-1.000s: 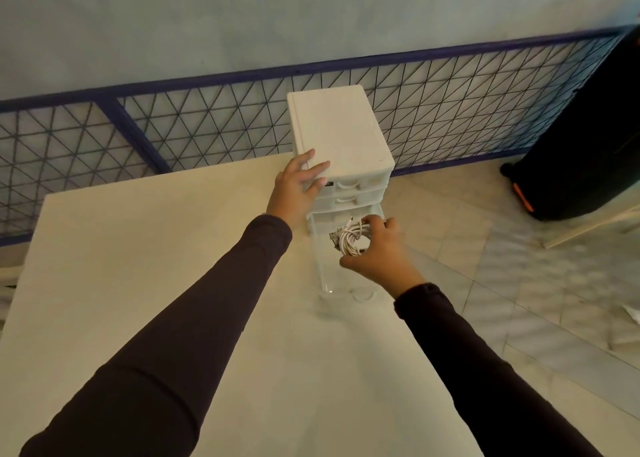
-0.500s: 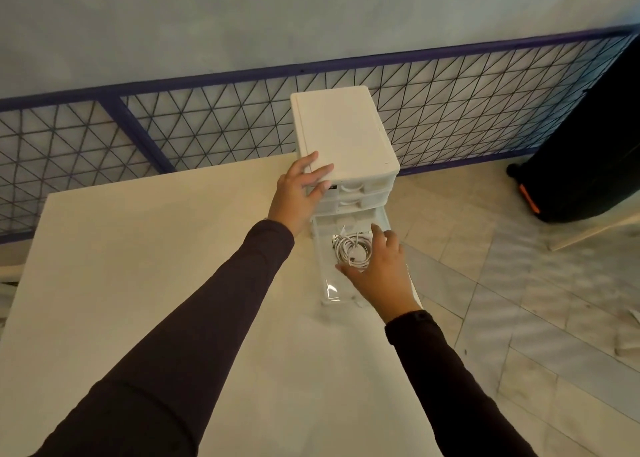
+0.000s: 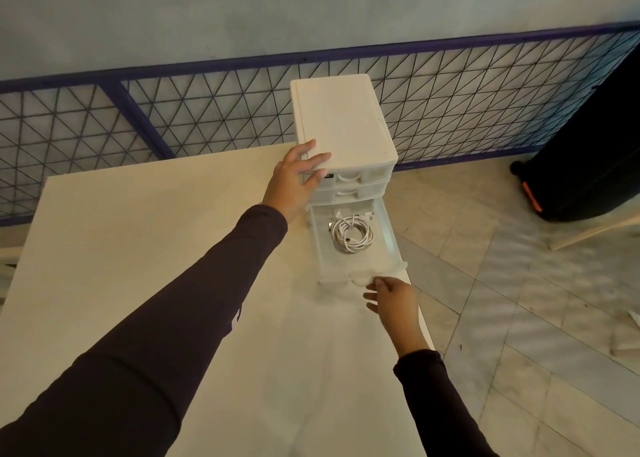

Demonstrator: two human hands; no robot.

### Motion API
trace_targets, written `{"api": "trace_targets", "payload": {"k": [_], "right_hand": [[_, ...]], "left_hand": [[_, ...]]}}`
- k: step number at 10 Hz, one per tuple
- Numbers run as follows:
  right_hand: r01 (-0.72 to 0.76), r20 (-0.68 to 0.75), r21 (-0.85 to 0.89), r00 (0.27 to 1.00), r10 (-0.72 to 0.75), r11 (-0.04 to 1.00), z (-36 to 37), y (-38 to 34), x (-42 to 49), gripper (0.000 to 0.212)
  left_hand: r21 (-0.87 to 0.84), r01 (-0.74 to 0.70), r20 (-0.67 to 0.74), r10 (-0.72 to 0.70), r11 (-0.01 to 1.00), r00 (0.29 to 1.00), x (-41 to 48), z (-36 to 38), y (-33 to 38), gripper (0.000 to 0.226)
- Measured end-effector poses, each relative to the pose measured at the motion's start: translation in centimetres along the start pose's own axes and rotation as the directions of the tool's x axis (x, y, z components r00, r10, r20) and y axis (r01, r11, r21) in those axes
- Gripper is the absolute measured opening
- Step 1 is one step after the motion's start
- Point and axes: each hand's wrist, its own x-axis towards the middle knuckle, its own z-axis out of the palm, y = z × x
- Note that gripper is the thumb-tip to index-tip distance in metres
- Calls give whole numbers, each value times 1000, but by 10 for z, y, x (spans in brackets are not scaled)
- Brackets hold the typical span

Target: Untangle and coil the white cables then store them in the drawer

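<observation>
A white drawer unit (image 3: pixel 341 124) stands at the far right corner of the table. Its bottom drawer (image 3: pixel 389 245) is pulled out towards me, and a coil of white cable (image 3: pixel 351 236) lies loose inside it. My left hand (image 3: pixel 296 182) rests on the unit's front left corner, fingers spread over the top edge. My right hand (image 3: pixel 393 299) is just in front of the drawer's handle (image 3: pixel 360 280), fingers apart, fingertips touching or nearly touching it, with nothing held.
The cream table (image 3: pixel 138 248) ends just right of the drawer unit, with tiled floor (image 3: pixel 519 283) below. A blue wire-mesh fence (image 3: pixel 173 117) runs behind the table. A black speaker (image 3: pixel 588 158) stands on the floor at the far right.
My right hand lowered the cable coil into the open drawer, let go of it and drew back to the drawer's front handle. My left hand stayed on the unit.
</observation>
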Motion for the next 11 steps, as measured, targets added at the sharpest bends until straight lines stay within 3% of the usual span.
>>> {"api": "trace_targets", "payload": {"k": [1,2,4,5,6,8,9,10,11], "right_hand": [[-44,69,75,997,39,996,6,-17,14,21],[-2,126,5,992,1,1000,15,-36,31,25],[142,215,-241,973,-90,960,28,-74,73,33],[220,237,-404,963,-131,888,40,-84,90,42],[335,245,-574,941,-233,747,45,-85,96,35],[423,336,-796,904,-265,433,37,-81,95,53],[473,434,-848,879,-200,239,28,-90,81,42],[546,507,-833,820,-266,96,25,-117,66,27],[581,542,-813,783,-306,47,21,-152,43,28]], "left_hand": [[7,-10,6,10,1000,1000,0,-1,2,31],[-3,-12,8,12,1000,1000,-1,-2,6,30],[20,3,25,-3,1000,1000,-2,-4,9,31],[17,12,26,-12,1000,1000,-3,-4,11,31],[20,14,22,-15,1000,1000,-3,-4,12,32],[78,9,39,-12,997,999,-5,-7,19,33],[162,7,110,-25,987,994,-8,-12,23,39],[359,13,218,-97,933,971,-6,-18,35,48],[447,-10,300,-140,895,944,-11,-27,47,56]]}}
